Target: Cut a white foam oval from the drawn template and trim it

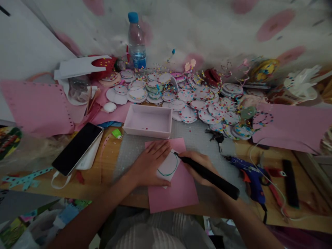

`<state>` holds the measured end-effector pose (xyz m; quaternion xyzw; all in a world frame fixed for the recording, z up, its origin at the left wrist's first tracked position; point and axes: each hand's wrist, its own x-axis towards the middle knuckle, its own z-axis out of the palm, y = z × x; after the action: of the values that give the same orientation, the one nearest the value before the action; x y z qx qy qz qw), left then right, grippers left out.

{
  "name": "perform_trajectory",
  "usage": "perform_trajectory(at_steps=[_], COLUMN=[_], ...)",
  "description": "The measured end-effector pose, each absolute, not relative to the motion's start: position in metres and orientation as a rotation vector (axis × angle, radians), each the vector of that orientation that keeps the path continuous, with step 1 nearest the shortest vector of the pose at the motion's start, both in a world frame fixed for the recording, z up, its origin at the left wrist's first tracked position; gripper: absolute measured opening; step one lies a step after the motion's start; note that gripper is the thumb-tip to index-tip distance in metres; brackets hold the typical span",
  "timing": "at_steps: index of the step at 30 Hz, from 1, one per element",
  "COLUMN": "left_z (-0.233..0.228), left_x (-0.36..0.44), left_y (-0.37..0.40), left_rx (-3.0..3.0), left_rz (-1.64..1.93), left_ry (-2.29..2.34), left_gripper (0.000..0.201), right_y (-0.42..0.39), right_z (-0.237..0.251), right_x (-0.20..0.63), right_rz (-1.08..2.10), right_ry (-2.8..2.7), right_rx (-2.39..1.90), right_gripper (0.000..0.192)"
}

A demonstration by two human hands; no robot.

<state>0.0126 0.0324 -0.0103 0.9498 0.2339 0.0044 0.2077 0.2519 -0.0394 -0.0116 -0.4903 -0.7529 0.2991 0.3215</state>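
Right hand (199,166) around black pen (207,174)

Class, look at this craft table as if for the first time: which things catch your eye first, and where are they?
At the centre, the left hand presses a white card onto a pink sheet while the right hand holds a black tool at the card's green circle. Behind them stands a pink box before a heap of dotted discs. A water bottle stands at the back.
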Motion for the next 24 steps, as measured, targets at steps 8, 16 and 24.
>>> perform_trajectory(at_steps=[8, 16, 24], left_z=[-0.009, -0.009, -0.009], left_x=[0.013, 0.014, 0.014], left_y=[0.031, 0.032, 0.03], left_rx=[2.647, 2.646, 2.663], left_rz=[-0.013, 0.003, -0.011], left_ry=[0.667, 0.672, 0.68], left_gripper=[0.113, 0.113, 0.11], right_y=[-0.036, -0.031, -0.03], right_z=[-0.007, -0.002, 0.006], right_x=[0.252, 0.254, 0.247], right_rz=[0.869, 0.897, 0.737], right_ry=[-1.945, -2.004, -2.062], right_rx=[-1.284, -1.196, -1.209], right_gripper=[0.028, 0.03, 0.033])
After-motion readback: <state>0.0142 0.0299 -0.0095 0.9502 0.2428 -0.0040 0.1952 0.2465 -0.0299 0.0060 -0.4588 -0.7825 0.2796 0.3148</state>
